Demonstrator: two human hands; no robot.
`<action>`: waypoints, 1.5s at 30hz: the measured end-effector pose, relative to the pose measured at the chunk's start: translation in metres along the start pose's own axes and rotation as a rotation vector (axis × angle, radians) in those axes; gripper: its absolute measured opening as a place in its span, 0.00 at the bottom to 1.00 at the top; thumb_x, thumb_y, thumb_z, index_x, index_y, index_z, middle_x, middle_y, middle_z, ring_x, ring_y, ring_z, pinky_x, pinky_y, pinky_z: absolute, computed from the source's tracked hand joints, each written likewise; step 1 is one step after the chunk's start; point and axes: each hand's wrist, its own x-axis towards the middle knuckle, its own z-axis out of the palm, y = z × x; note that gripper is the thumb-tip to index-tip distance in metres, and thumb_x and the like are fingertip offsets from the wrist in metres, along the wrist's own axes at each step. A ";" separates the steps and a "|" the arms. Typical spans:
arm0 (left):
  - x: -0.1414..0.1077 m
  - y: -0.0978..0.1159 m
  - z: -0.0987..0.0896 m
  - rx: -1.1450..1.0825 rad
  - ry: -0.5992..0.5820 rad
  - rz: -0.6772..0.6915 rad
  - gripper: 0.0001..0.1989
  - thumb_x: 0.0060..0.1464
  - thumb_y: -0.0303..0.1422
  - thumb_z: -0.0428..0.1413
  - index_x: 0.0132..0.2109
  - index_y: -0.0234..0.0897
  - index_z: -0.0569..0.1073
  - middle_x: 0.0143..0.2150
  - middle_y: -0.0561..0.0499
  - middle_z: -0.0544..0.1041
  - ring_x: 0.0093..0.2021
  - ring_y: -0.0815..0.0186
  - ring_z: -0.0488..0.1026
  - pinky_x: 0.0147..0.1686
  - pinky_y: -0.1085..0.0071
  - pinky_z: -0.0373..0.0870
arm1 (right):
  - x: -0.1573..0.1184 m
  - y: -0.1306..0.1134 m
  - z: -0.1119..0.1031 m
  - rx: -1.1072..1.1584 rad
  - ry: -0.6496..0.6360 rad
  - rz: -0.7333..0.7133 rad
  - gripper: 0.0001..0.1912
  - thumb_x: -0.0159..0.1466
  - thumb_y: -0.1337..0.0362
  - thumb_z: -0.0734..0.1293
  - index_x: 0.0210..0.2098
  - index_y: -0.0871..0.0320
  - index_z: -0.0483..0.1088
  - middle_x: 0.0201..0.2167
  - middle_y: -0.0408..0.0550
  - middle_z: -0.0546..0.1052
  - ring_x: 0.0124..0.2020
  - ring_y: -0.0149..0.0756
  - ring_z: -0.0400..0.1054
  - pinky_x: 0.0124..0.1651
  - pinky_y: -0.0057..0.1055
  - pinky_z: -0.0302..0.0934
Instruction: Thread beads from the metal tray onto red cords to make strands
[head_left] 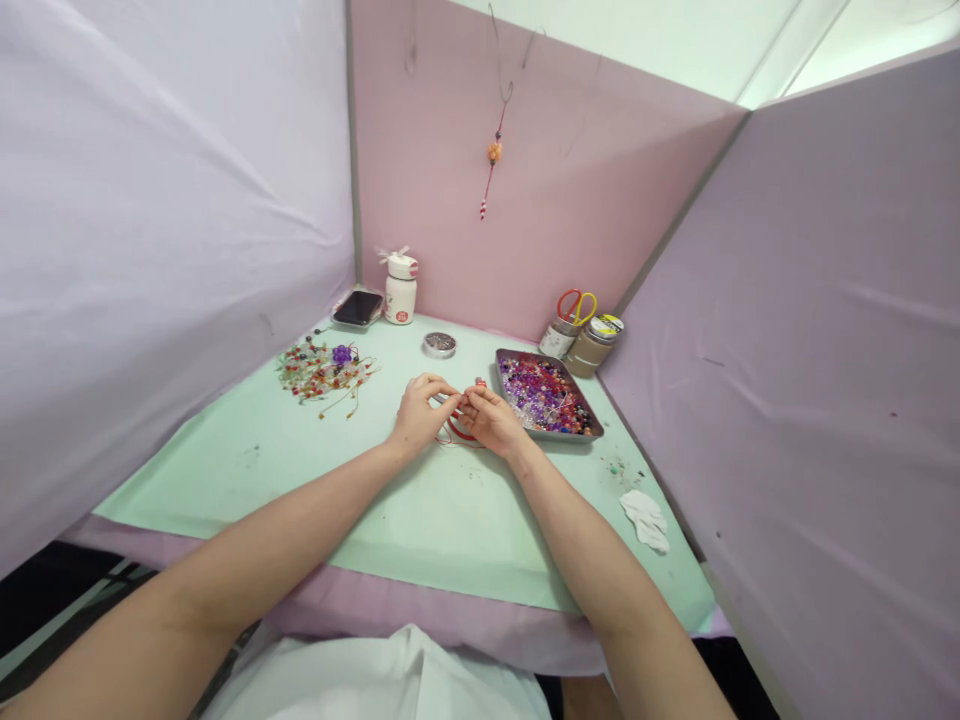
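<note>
My left hand (424, 412) and my right hand (491, 418) meet fingertip to fingertip over the middle of the pale green table (300, 490). Both are closed in a pinch. Whatever lies between the fingertips is too small to make out. Thin red cord (453, 440) shows just below the fingers, and a red curved handle (462, 428) lies under them, partly hidden. Right of my right hand stands a metal tray (574, 438) filled with purple, red and clear beads.
Beaded strings (322, 372) lie at the left, near a phone (358, 308) and a white bottle (400, 292). Behind are a small round tin (439, 345), jars (592, 348) with scissors, and a hanging beaded cord (493, 152). A crumpled tissue (645, 520) lies right.
</note>
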 end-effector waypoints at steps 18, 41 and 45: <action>0.000 -0.001 0.000 0.037 0.001 -0.002 0.03 0.49 0.30 0.58 0.29 0.40 0.76 0.35 0.50 0.74 0.42 0.62 0.69 0.49 0.62 0.64 | -0.001 0.001 0.001 -0.038 0.014 -0.012 0.10 0.50 0.64 0.75 0.31 0.55 0.72 0.27 0.39 0.74 0.29 0.25 0.67 0.37 0.26 0.62; 0.000 -0.003 0.002 0.044 -0.035 -0.032 0.04 0.50 0.32 0.57 0.31 0.39 0.76 0.37 0.49 0.73 0.43 0.62 0.69 0.50 0.62 0.64 | 0.002 0.004 -0.003 -0.039 0.030 -0.035 0.11 0.49 0.64 0.76 0.32 0.56 0.74 0.25 0.39 0.73 0.28 0.24 0.66 0.37 0.25 0.63; 0.000 -0.005 0.002 0.033 -0.041 -0.035 0.04 0.50 0.33 0.57 0.31 0.39 0.76 0.37 0.49 0.73 0.43 0.62 0.69 0.50 0.62 0.64 | 0.002 0.003 -0.002 -0.031 0.025 -0.035 0.11 0.49 0.64 0.76 0.31 0.57 0.74 0.24 0.38 0.73 0.28 0.24 0.65 0.37 0.25 0.63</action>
